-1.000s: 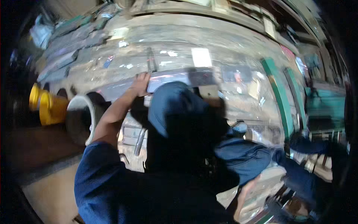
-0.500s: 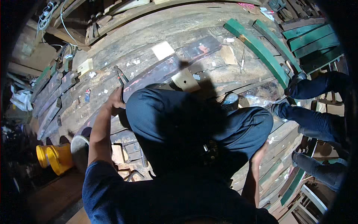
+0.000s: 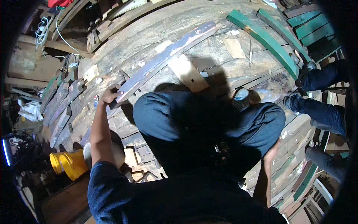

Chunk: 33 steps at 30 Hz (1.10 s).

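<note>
Gripped by its near left end in my left hand (image 3: 111, 94) is a long wooden beam (image 3: 160, 63) with worn purple-grey paint. The beam slants away to the far right, and its raised edge shows a shadowed side. A pale board with a small hole (image 3: 192, 77) lies by the beam's near side, its far end meeting the beam. Beyond the beam, a second pale piece (image 3: 163, 46) is partly covered by it. My right hand (image 3: 272, 152) is down beside my right knee, its fingers hidden behind the trouser leg.
Green-painted beams (image 3: 263, 41) lie at the far right, near other people's legs (image 3: 317, 112). Old timber pieces (image 3: 61, 108) are stacked on the left. Yellow buckets (image 3: 74, 164) stand at lower left. Pliers (image 3: 124, 75) and paper scraps lie on the plank floor (image 3: 112, 59).
My left hand has taken hold of the beam's near end, and the beam has been raised and turned. The whole view has shifted slightly. My right hand stays by the knee.
</note>
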Each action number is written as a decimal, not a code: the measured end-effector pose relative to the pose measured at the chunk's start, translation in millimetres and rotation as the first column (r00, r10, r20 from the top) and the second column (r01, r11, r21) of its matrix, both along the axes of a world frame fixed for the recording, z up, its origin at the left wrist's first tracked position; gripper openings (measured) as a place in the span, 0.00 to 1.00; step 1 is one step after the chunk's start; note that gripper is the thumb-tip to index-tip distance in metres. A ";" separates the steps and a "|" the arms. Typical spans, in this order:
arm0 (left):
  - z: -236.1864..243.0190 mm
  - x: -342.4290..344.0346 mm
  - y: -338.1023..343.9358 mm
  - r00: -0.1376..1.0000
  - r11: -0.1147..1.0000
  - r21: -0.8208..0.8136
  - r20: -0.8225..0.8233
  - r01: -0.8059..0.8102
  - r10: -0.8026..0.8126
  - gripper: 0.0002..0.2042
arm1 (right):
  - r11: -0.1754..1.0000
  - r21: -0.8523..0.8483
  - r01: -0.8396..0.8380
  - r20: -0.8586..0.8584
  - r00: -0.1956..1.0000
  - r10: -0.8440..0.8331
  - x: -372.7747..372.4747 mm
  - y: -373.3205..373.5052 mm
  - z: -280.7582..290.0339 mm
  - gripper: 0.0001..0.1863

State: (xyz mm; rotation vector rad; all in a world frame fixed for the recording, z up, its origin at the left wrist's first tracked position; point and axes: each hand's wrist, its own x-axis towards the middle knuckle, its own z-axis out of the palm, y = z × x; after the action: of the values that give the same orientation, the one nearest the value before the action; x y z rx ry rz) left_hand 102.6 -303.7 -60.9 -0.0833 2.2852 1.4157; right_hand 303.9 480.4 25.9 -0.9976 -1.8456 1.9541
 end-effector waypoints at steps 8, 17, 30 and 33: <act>4.5 18.4 79.9 0.893 0.687 -0.653 -0.450 -0.320 -0.011 0.29 | 0.996 -0.001 0.091 -0.003 0.996 -0.091 -11.8 -22.0 22.2 0.30; 3.4 -10.3 61.6 0.952 0.709 -0.652 -0.292 -0.269 0.093 0.32 | 0.989 0.141 0.039 0.018 0.999 -0.042 -2.7 -10.4 11.7 0.28; 1.9 -0.4 80.4 0.913 0.624 -0.705 -0.407 -0.338 0.035 0.31 | 0.990 0.061 0.125 0.040 0.991 -0.127 -2.9 -10.9 8.1 0.29; -20.3 19.6 80.5 0.850 0.471 -0.767 -0.523 -0.436 -0.065 0.33 | 0.997 0.050 0.059 0.008 0.998 -0.059 -5.2 -13.4 10.4 0.30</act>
State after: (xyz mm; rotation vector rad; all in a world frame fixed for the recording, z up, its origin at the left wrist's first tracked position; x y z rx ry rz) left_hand 122.2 -223.2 -81.2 -0.3448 3.3129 0.1285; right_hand 298.7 467.0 36.3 -1.0355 -1.8395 1.8633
